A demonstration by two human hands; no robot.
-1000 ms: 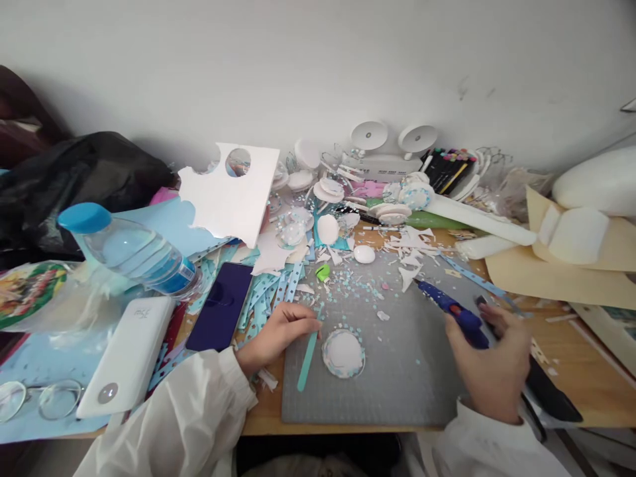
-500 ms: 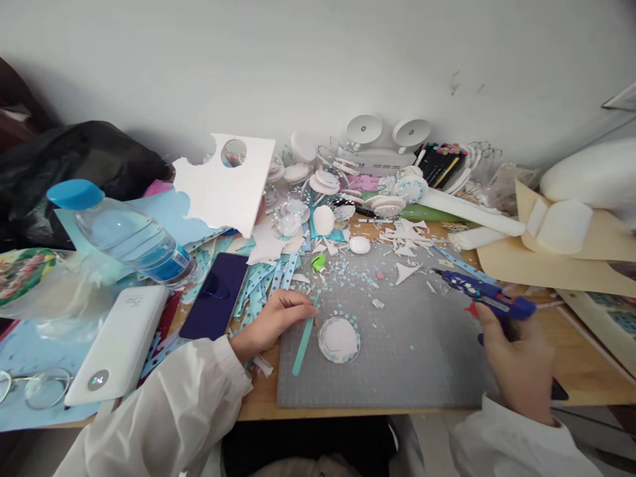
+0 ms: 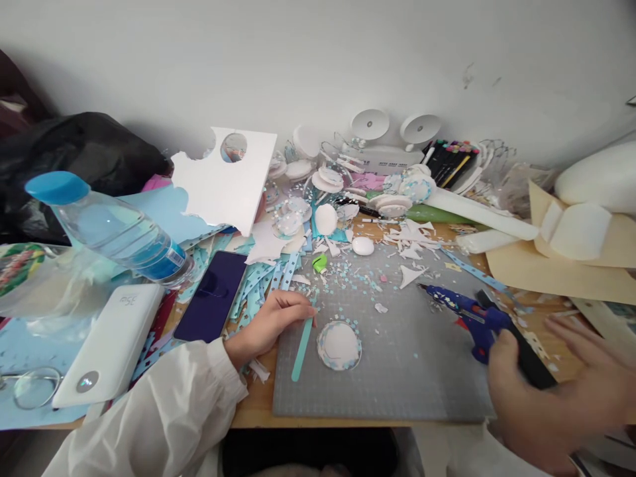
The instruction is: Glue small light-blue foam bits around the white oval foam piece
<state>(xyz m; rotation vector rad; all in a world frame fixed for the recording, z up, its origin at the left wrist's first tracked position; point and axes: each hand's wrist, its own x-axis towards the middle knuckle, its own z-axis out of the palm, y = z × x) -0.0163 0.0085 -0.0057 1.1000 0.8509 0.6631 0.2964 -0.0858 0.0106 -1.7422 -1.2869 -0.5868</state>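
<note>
My left hand (image 3: 275, 322) rests at the left edge of the grey cutting mat (image 3: 397, 391), its fingers closed on the upper end of a flat teal craft stick (image 3: 302, 351). Just right of the stick lies a round white disc (image 3: 339, 345) rimmed with small blue and white star confetti. A blue glue gun (image 3: 464, 315) lies on the mat's right side, its nozzle pointing left. Beside its handle end, my right hand (image 3: 551, 391) is open with the fingers spread and a little blurred, holding nothing.
A water bottle (image 3: 114, 228), a phone (image 3: 212, 295) and a white power bank (image 3: 112, 344) lie on the left. Paper scraps and strips cover the desk behind. Decorated discs (image 3: 328, 179) and pens (image 3: 450, 162) stand by the wall. Beige paper (image 3: 561, 271) is at right.
My right hand has let go of the glue gun, set it down on the mat and spread its fingers to the right. My left hand stays on the craft stick. The view shifted slightly.
</note>
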